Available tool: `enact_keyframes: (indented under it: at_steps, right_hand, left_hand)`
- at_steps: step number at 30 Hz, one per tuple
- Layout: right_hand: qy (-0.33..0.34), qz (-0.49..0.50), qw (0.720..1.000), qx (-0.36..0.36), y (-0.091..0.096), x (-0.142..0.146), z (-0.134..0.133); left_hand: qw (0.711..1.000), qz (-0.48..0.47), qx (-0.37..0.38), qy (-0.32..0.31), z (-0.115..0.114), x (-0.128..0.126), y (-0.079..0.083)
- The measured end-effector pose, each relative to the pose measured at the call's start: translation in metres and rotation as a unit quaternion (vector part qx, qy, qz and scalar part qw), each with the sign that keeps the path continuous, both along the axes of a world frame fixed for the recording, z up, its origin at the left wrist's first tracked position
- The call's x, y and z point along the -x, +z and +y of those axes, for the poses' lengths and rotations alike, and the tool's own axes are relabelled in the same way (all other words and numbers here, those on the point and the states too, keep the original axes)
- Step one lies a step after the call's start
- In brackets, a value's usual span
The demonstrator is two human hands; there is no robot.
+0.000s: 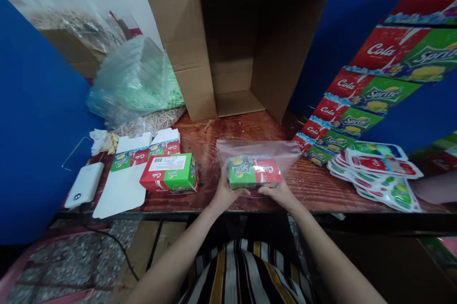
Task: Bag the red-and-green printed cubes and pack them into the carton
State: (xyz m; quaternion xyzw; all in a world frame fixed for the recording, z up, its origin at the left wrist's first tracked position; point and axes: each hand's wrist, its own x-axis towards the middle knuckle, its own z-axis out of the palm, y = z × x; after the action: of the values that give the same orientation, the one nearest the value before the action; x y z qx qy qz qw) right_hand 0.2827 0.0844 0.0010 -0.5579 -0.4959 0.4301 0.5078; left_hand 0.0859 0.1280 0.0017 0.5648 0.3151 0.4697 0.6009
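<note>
A small green and red Sprite/Cola box sits inside a clear plastic bag at the near edge of the wooden table. My left hand grips the bagged box at its left end. My right hand grips it at its right end. Both hands have fingers curled round the box through the plastic. The bag's open top stands up behind the box.
A second folded box and a flat unfolded carton lie to the left, beside a white device. A large open cardboard box stands behind. Stacks of printed flat cartons fill the right. A plastic bag of green items sits back left.
</note>
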Motion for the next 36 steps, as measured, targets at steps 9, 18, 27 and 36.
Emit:
enact_keyframes:
  at_steps: [9,18,27,36]
  right_hand:
    - [0.008,-0.014,0.998,-0.058,0.021,-0.021,-0.01]
    - [0.014,0.024,0.998,-0.048,0.021,-0.006,0.007]
    - [0.049,0.019,0.999,0.0,0.013,-0.006,0.004]
    - [0.005,0.076,0.995,0.058,0.041,0.001,0.004]
  left_hand:
    - [0.993,0.097,-0.063,0.024,0.002,0.026,0.047]
    - [0.996,0.036,-0.079,0.013,0.01,0.006,0.032]
    - [0.998,-0.004,0.056,-0.039,0.004,0.008,0.002]
    - [0.989,0.077,0.123,0.0,0.005,0.008,0.047]
